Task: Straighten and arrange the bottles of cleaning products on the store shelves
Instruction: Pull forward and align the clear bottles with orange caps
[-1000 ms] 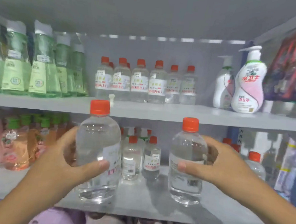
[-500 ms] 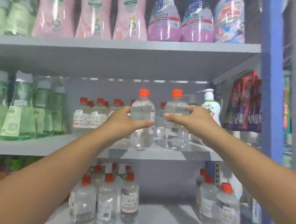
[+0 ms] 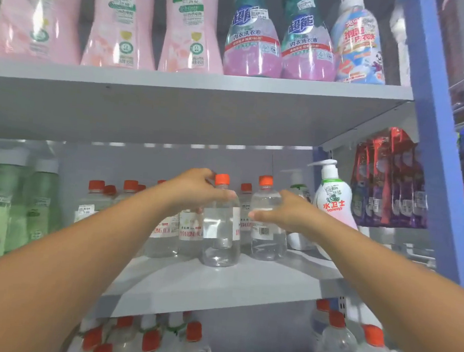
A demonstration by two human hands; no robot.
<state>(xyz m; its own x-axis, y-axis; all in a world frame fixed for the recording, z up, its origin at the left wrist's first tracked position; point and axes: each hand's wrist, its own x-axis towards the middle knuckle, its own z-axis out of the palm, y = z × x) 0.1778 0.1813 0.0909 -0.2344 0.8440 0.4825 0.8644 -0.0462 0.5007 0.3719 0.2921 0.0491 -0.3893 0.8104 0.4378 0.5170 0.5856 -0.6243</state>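
Left grip (image 3: 196, 192) was seen wrapped around the shoulder of a clear bottle (image 3: 221, 230) with an orange cap, thumb at the front, fingers behind the neck; the bottle was held upright, its base on or just above the middle shelf (image 3: 218, 282) — contact could not be told. Right grip (image 3: 283, 212) was closed on a second clear bottle (image 3: 268, 228), thumb across the front just above the barcode label, fingers hidden behind; that bottle stood upright, slightly further back, just right of the left grip's bottle. Both held bottles were near each other, a small gap between. Just behind and left of the left grip, a row of smaller orange-capped bottles (image 3: 167, 226) with red-lettered labels was lined up toward the shelf back. Further left of that grip, green bottles (image 3: 17, 202) were blurred. Just right of the right grip, a white pump bottle (image 3: 333, 202) with red characters was standing, a second pump bottle (image 3: 298, 186) partly hidden behind the grip. Hanging packets (image 3: 390, 178) were seen further right. Above both grips, on the upper shelf (image 3: 204, 80), pink bottles (image 3: 120, 22) and purple-based bottles (image 3: 251, 37) were ranged. Below the grips, more orange-capped bottles (image 3: 339, 345) were seen on the lower level.
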